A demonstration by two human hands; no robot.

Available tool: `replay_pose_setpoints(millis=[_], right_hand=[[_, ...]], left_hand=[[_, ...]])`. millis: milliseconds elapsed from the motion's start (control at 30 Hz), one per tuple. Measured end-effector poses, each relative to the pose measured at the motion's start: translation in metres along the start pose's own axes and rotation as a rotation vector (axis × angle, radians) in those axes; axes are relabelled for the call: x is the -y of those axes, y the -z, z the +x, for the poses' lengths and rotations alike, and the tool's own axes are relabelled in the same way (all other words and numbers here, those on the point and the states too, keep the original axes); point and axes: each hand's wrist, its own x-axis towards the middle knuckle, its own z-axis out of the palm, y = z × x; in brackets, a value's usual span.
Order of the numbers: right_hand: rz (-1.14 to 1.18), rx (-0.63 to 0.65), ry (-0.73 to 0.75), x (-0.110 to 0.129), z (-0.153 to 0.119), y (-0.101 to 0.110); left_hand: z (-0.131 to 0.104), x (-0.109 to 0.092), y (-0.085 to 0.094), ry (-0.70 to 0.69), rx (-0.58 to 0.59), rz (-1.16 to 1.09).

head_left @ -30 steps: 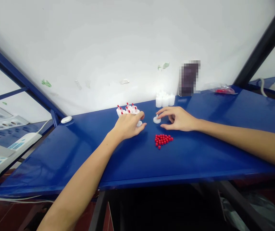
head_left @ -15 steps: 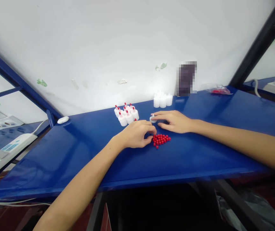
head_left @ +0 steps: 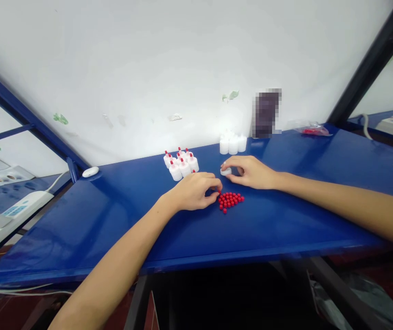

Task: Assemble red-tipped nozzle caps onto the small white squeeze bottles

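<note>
Several small red caps (head_left: 229,201) lie in a loose cluster on the blue table (head_left: 189,233). At the cluster's left edge, my left hand (head_left: 196,190) pinches a red cap (head_left: 219,192) between thumb and fingers, the cap mostly hidden by the fingertips. Just behind the cluster, thumb and fingers of my right hand (head_left: 253,173) close round a small white bottle (head_left: 226,172), partly covered by the hand. Left of it stand several white bottles with red-capped nozzles (head_left: 183,167); one of them is partly hidden behind my left hand.
Several white bottles (head_left: 232,145) without red caps stand against the wall. A clear bag with red pieces (head_left: 312,130) lies at the back right. A white oval object (head_left: 90,172) sits at the back left. Power strips (head_left: 14,215) are beyond the left frame bar.
My right hand's fingers have curled from reaching over the white bottle to gripping its side, and the bottle has shifted slightly right. My left hand has barely moved, drawing slightly left.
</note>
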Motion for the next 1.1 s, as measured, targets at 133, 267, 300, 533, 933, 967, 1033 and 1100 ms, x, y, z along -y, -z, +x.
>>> replay_pose_setpoints(millis=[133,267,300,533,933,967,1033,1100], right_hand=[[0.162,0.045,-0.093,0.013,-0.003,0.001],[0.249,0.098,-0.101,0.026,-0.005,0.002],[0.256,0.102,-0.097,0.028,-0.006,0.002],[0.249,0.077,-0.026,0.029,-0.006,0.0],[0.315,0.083,-0.04,0.032,-0.009,0.0],[0.326,0.068,-0.061,0.033,-0.009,-0.001],[0.34,0.022,-0.089,0.033,-0.008,-0.001],[0.342,-0.025,-0.103,0.033,-0.007,-0.002]], left_hand=[[0.0,0.006,0.0,0.109,-0.18,-0.168],[0.001,0.014,0.0,0.266,-0.28,-0.345],[0.001,0.016,0.0,0.298,-0.279,-0.388],[0.002,0.022,-0.008,0.381,-0.277,-0.553],[0.002,0.012,-0.01,0.313,-0.246,-0.545],[0.001,0.011,-0.009,0.301,-0.24,-0.534],[0.0,0.009,-0.008,0.276,-0.22,-0.532],[0.0,0.005,-0.007,0.263,-0.195,-0.526]])
